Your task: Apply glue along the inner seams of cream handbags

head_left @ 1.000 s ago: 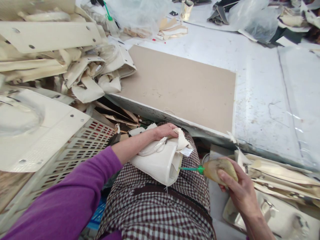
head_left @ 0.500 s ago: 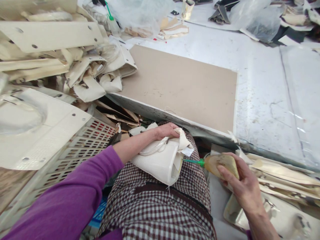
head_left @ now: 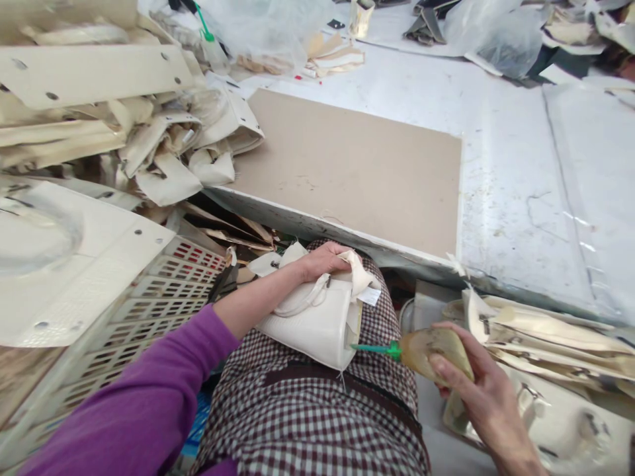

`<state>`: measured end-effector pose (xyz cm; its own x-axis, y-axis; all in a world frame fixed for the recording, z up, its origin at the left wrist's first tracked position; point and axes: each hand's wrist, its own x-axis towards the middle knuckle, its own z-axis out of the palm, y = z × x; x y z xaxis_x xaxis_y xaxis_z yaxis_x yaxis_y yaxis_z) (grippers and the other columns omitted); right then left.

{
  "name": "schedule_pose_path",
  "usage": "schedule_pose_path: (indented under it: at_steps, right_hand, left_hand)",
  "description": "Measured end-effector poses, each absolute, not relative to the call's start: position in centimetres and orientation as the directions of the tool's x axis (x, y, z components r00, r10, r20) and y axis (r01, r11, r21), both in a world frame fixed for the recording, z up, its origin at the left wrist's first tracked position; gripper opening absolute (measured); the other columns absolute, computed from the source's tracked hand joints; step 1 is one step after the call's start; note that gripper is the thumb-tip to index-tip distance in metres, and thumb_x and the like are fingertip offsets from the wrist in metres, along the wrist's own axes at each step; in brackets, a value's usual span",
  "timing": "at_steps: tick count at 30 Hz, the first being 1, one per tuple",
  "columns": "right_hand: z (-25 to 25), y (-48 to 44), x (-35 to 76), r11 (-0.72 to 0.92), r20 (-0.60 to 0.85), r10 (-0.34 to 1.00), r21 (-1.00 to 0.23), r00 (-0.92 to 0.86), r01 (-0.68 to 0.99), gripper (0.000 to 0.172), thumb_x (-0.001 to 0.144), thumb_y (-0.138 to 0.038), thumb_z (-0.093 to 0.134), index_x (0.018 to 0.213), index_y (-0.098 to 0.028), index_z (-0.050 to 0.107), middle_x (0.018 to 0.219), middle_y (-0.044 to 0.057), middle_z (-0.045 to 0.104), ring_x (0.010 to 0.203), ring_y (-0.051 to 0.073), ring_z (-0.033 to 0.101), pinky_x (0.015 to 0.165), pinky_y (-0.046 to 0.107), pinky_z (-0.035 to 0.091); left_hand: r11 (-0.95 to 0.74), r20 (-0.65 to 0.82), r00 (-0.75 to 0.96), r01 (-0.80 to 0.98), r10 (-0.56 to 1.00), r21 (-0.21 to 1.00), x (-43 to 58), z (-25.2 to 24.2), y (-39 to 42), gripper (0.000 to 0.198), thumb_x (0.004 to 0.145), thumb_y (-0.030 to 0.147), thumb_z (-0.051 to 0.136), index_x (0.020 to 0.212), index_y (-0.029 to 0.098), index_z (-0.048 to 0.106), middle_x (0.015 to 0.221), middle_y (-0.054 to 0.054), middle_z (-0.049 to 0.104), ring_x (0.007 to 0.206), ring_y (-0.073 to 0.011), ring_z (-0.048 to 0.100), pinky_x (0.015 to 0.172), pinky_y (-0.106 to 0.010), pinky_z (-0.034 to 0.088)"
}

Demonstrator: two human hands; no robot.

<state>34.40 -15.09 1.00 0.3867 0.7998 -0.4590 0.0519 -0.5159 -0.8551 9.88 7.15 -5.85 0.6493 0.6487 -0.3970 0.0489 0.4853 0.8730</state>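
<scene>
A white bag [head_left: 307, 327] is held on the lap, laid on its side across a brown-and-white checked apron [head_left: 317, 423], with its open end turned toward the right. Its upper edge is gripped by the left hand [head_left: 327, 261], whose fingers are closed on the material beside a folded-out flap of pale lining [head_left: 356, 271]; a small white label [head_left: 370, 295] hangs next to that flap. A slim handle [head_left: 305, 303] is seen lying along the side of the bag, below the wrist, and loose thread ends [head_left: 342, 380] are left at the lower corner of the opening. A yellowish squeeze bottle [head_left: 436, 356] is grasped in the right hand [head_left: 479, 380], the thumb being pressed on the near side and the fingers wrapped around the back. Its green nozzle [head_left: 380, 348] is pointed left, with the tip set at the mouth of the bag; whether the lining is touched by it cannot be told. The left forearm is covered to below the elbow by a purple sleeve [head_left: 149, 383], beneath which part of a pale slatted crate [head_left: 159, 301] is hidden. Ahead, a flat brown board [head_left: 357, 172] is laid on the white table [head_left: 510, 158]. Cream bag pieces [head_left: 99, 73] are heaped at the left, and more cream bags [head_left: 555, 330] are stacked beyond the right hand, below the table's edge.
</scene>
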Motion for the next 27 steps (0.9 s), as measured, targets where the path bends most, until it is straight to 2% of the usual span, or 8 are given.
schedule_pose_path:
  at_steps: [9, 14, 17, 20, 22, 24, 27]
  right_hand:
    - [1.5, -15.8, 33.9, -0.55, -0.488, 0.764, -0.835, 0.422, 0.031, 0.058, 0.074, -0.055, 0.087, 0.119, -0.022, 0.07, 0.082, 0.001, 0.068, 0.056, 0.017, 0.054, 0.045, 0.026, 0.049]
    - [0.4, -16.5, 34.9, -0.483, -0.484, 0.763, -0.867, 0.428, -0.119, 0.055, 0.077, -0.052, 0.087, 0.119, -0.021, 0.07, 0.081, 0.004, 0.066, 0.053, 0.018, 0.052, 0.041, 0.029, 0.045]
    - [-0.7, -17.2, 36.3, -0.371, -0.427, 0.771, -0.904, 0.473, -0.211, 0.05, 0.082, -0.047, 0.083, 0.121, -0.021, 0.068, 0.084, 0.005, 0.066, 0.054, 0.019, 0.052, 0.04, 0.03, 0.043]
    - [-1.5, -18.0, 37.3, -0.307, -0.373, 0.745, -0.928, 0.553, -0.213, 0.05, 0.08, -0.046, 0.084, 0.122, -0.023, 0.067, 0.09, 0.007, 0.067, 0.06, 0.022, 0.056, 0.042, 0.031, 0.046]
    - [-1.7, -18.5, 37.4, -0.316, -0.358, 0.732, -0.932, 0.58, -0.177, 0.053, 0.079, -0.047, 0.085, 0.123, -0.025, 0.067, 0.09, 0.007, 0.069, 0.062, 0.024, 0.059, 0.045, 0.033, 0.047]
    - [-1.6, -18.7, 37.0, -0.358, -0.377, 0.718, -0.921, 0.585, -0.155, 0.053, 0.08, -0.048, 0.085, 0.124, -0.026, 0.066, 0.09, 0.006, 0.07, 0.064, 0.025, 0.06, 0.048, 0.033, 0.049]
    - [-1.2, -18.8, 36.1, -0.434, -0.392, 0.712, -0.898, 0.582, -0.074, 0.053, 0.08, -0.054, 0.083, 0.122, -0.026, 0.068, 0.094, 0.005, 0.07, 0.067, 0.025, 0.061, 0.05, 0.032, 0.053]
  left_hand:
    - [0.316, -0.306, 0.619, 0.098, 0.723, 0.944, 9.8, -5.0, 6.2, 0.021, 0.066, 0.027, 0.075, 0.083, 0.014, 0.077, 0.091, -0.005, 0.075, 0.092, -0.022, 0.066, 0.087, -0.029, 0.047]
    - [0.156, -0.192, 0.546, 0.111, 0.815, 0.981, 8.7, -3.1, 6.8, 0.016, 0.07, 0.021, 0.071, 0.084, 0.016, 0.077, 0.094, -0.004, 0.074, 0.098, -0.0213, 0.065, 0.095, -0.03, 0.047]
    - [-0.103, 0.026, 0.426, 0.158, 0.905, 0.982, 7.7, -0.9, 6.5, 0.012, 0.08, 0.019, 0.066, 0.086, 0.017, 0.076, 0.101, -0.005, 0.075, 0.101, -0.0204, 0.067, 0.1, -0.032, 0.05]
    - [-0.449, 0.376, 0.276, 0.284, 0.885, 0.847, 7.0, 0.9, 4.4, 0.016, 0.092, 0.014, 0.06, 0.091, 0.017, 0.076, 0.104, -0.006, 0.077, 0.1, -0.019, 0.071, 0.097, -0.031, 0.056]
    - [-0.549, 0.512, 0.201, 0.35, 0.835, 0.759, 6.7, 1.3, 2.2, 0.019, 0.094, 0.008, 0.058, 0.093, 0.018, 0.074, 0.104, -0.006, 0.077, 0.101, -0.0176, 0.072, 0.097, -0.029, 0.057]
    - [-0.548, 0.529, 0.163, 0.385, 0.833, 0.743, 6.4, 0.8, -0.2, 0.023, 0.093, 0.001, 0.057, 0.095, 0.018, 0.073, 0.105, -0.005, 0.077, 0.103, -0.0163, 0.072, 0.099, -0.028, 0.057]
    - [-0.432, 0.419, 0.123, 0.395, 0.9, 0.811, 5.5, -0.2, -3.3, 0.027, 0.091, -0.001, 0.057, 0.097, 0.02, 0.073, 0.105, -0.003, 0.076, 0.105, -0.016, 0.071, 0.101, -0.026, 0.056]
